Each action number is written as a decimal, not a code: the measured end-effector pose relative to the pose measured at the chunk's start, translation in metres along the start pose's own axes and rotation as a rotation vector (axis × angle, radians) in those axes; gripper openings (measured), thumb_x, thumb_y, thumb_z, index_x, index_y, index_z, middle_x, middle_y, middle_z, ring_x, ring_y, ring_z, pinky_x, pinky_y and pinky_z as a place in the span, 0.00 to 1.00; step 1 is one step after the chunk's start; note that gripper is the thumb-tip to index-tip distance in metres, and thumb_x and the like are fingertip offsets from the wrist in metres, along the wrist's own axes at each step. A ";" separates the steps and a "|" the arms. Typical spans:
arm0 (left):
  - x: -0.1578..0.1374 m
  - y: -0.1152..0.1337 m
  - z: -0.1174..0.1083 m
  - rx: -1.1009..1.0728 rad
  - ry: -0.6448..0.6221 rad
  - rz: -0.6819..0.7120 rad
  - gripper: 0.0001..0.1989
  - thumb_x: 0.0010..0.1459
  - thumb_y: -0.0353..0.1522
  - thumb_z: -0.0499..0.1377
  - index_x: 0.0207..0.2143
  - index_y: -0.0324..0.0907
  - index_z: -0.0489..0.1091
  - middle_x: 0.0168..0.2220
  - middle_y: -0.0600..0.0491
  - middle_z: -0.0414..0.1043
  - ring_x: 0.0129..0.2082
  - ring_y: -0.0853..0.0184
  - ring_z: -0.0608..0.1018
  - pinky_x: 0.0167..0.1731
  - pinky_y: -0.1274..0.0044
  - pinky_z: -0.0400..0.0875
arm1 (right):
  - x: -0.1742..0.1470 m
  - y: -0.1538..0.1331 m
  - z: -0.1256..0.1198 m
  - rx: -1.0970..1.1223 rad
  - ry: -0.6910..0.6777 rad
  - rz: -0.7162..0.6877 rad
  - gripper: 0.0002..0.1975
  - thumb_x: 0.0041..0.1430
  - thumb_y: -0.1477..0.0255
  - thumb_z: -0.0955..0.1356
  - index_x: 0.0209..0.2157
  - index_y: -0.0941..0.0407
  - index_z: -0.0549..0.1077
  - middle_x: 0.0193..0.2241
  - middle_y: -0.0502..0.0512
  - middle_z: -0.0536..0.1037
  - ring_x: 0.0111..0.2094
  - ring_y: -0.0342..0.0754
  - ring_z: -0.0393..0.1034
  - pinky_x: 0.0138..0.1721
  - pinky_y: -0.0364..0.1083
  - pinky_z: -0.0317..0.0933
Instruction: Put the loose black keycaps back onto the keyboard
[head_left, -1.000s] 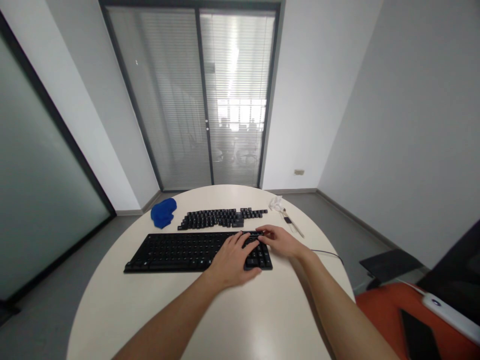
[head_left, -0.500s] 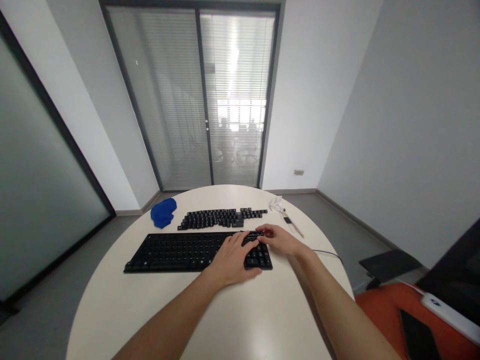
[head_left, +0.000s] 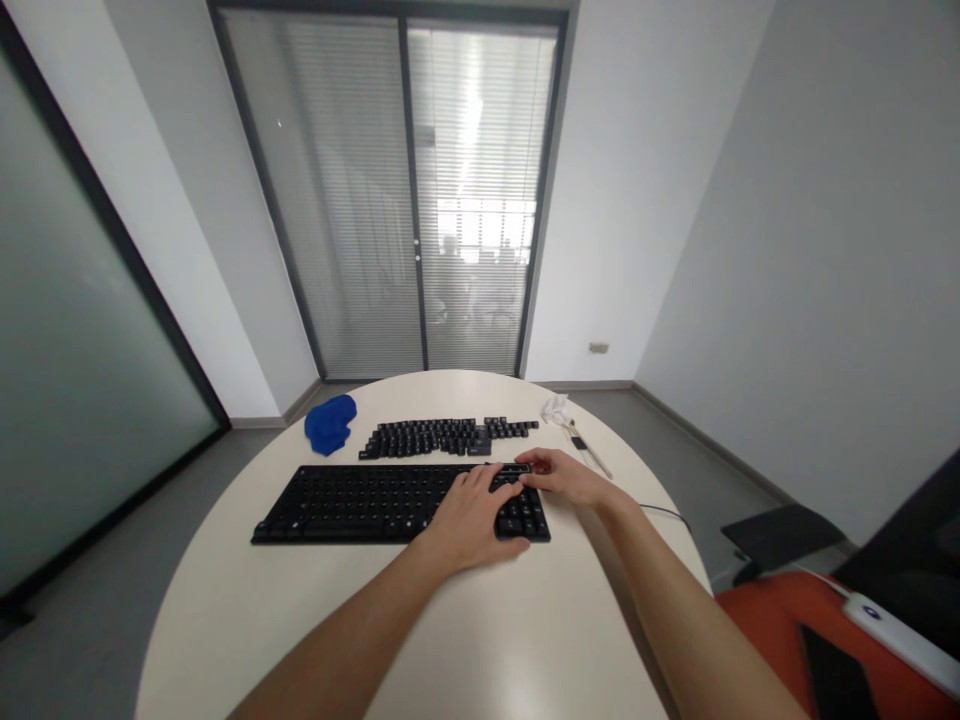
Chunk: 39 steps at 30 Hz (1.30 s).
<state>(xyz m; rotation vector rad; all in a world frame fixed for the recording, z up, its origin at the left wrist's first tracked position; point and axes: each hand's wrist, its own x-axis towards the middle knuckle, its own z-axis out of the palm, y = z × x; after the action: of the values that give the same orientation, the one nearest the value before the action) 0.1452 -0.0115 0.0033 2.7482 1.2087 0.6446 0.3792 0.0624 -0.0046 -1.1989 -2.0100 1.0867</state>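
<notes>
Across the middle of the lower half of the frame lies one black keyboard (head_left: pixel 345 500), long side toward the viewer, on one pale rounded tabletop (head_left: pixel 465 640). Two bare hands work at its right end. The left hand (head_left: pixel 476 515) rests palm down over the keyboard, fingers loosely spread and thumb reaching right along the near edge; nothing shows in its hold. The right hand (head_left: pixel 559 475) has its fingers bent together at the keyboard's upper right corner, close to the left fingertips; whether it pinches anything is hidden.

Just above the keyboard in the frame, one group of loose black keycaps (head_left: pixel 424 438) sits in rough rows, a wider block on the left and a smaller one on the right, too many and too small to count. Left of them lies one crumpled blue cloth (head_left: pixel 328 427). To their right are one white crumpled bundle (head_left: pixel 555 409) and one thin stick-like tool (head_left: pixel 596 455), lying slantwise. One dark cable (head_left: pixel 666 512) runs toward the tabletop's right edge.

At the lower right of the frame, one orange chair seat (head_left: pixel 757 615) carries one white power strip (head_left: pixel 900 635) and one flat black object (head_left: pixel 836 675).
</notes>
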 end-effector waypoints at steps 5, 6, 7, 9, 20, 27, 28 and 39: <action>0.000 0.000 0.002 0.014 -0.005 -0.001 0.34 0.50 0.51 0.66 0.57 0.49 0.68 0.62 0.44 0.61 0.61 0.48 0.64 0.59 0.57 0.60 | 0.002 0.002 0.002 0.054 -0.031 0.006 0.23 0.52 0.63 0.74 0.48 0.59 0.76 0.42 0.58 0.81 0.40 0.51 0.73 0.47 0.51 0.66; 0.000 0.000 0.003 0.015 -0.003 -0.001 0.34 0.50 0.51 0.66 0.57 0.48 0.68 0.63 0.44 0.60 0.61 0.48 0.64 0.59 0.57 0.60 | 0.001 0.002 0.003 0.054 -0.030 0.007 0.23 0.52 0.63 0.74 0.48 0.59 0.76 0.42 0.58 0.81 0.40 0.50 0.73 0.47 0.51 0.66; 0.000 0.000 0.003 0.017 0.000 0.000 0.34 0.50 0.51 0.66 0.57 0.48 0.68 0.63 0.44 0.60 0.62 0.47 0.63 0.59 0.57 0.60 | 0.001 0.002 0.003 0.049 -0.023 0.011 0.23 0.52 0.63 0.74 0.47 0.59 0.76 0.41 0.58 0.81 0.40 0.50 0.73 0.47 0.51 0.65; 0.000 0.000 0.005 0.022 0.006 0.001 0.34 0.51 0.52 0.65 0.57 0.48 0.67 0.63 0.44 0.60 0.62 0.48 0.64 0.59 0.57 0.59 | -0.001 0.001 0.002 0.027 -0.006 0.016 0.23 0.52 0.62 0.74 0.48 0.59 0.76 0.40 0.57 0.81 0.38 0.50 0.73 0.45 0.50 0.65; -0.004 0.001 0.012 0.044 0.022 -0.025 0.36 0.55 0.52 0.62 0.62 0.47 0.62 0.67 0.43 0.57 0.66 0.45 0.58 0.63 0.54 0.55 | 0.029 0.031 -0.005 -0.481 0.370 0.107 0.21 0.61 0.67 0.66 0.54 0.58 0.72 0.40 0.59 0.80 0.37 0.49 0.74 0.41 0.46 0.64; -0.004 0.001 0.011 0.023 0.029 -0.044 0.33 0.59 0.49 0.59 0.63 0.45 0.61 0.67 0.44 0.57 0.68 0.45 0.55 0.64 0.54 0.55 | 0.048 0.027 -0.009 -0.644 0.399 0.138 0.24 0.59 0.73 0.67 0.58 0.57 0.71 0.40 0.61 0.80 0.42 0.54 0.72 0.45 0.47 0.60; -0.004 0.001 0.011 0.020 0.029 -0.051 0.33 0.60 0.48 0.59 0.63 0.44 0.60 0.67 0.44 0.57 0.68 0.46 0.55 0.64 0.54 0.55 | 0.050 0.027 -0.009 -0.660 0.406 0.144 0.23 0.59 0.73 0.67 0.57 0.57 0.71 0.40 0.61 0.79 0.43 0.54 0.72 0.46 0.47 0.59; -0.004 0.001 0.010 0.002 0.067 -0.065 0.30 0.63 0.46 0.57 0.63 0.42 0.60 0.65 0.45 0.60 0.68 0.51 0.57 0.65 0.58 0.55 | 0.036 0.024 -0.003 -0.630 0.438 0.171 0.11 0.60 0.67 0.68 0.41 0.57 0.78 0.35 0.60 0.81 0.38 0.52 0.74 0.39 0.46 0.60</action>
<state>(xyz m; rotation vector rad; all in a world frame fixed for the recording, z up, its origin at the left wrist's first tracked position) 0.1478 -0.0141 -0.0064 2.6963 1.3068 0.7340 0.3761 0.1025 -0.0214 -1.7645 -1.9639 0.1958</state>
